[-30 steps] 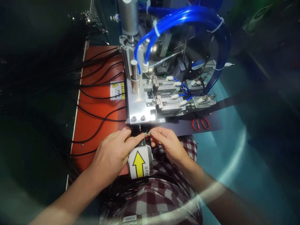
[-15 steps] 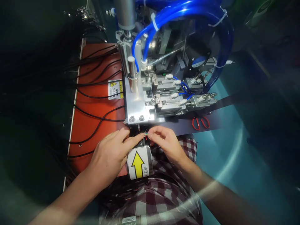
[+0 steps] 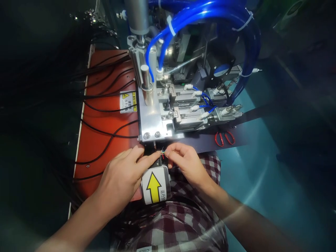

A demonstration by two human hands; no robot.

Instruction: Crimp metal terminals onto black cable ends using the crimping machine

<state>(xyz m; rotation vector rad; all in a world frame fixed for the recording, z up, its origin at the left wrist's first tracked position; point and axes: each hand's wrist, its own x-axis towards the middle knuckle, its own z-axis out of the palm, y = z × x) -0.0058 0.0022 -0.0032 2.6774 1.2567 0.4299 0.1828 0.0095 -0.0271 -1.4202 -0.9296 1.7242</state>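
Note:
Several thin coloured wires [image 3: 162,153], with red and green among them, meet at the fingertips of both hands in front of the machine's metal plate. My right hand [image 3: 187,160] pinches them from the right between thumb and forefinger. From the left, my left hand [image 3: 124,169] reaches over the orange plate [image 3: 105,140], one digit stretched to the wires and the others folded, with their undersides hidden. Just below the fingertips is a white label with a yellow arrow [image 3: 154,187]. The wire ends are too small to make out fully.
A machine with metal cylinders [image 3: 190,119] and thick blue air hoses [image 3: 210,12] stands ahead. Red-handled scissors [image 3: 224,139] lie right of my hands. Black cables [image 3: 105,131] cross the orange plate; a dark bundle hangs at left. Checked cloth [image 3: 183,224] covers my lap.
The view has shifted slightly, so the machine and plate sit a little lower and further left. Both hands stay at the wires, with hardly any movement.

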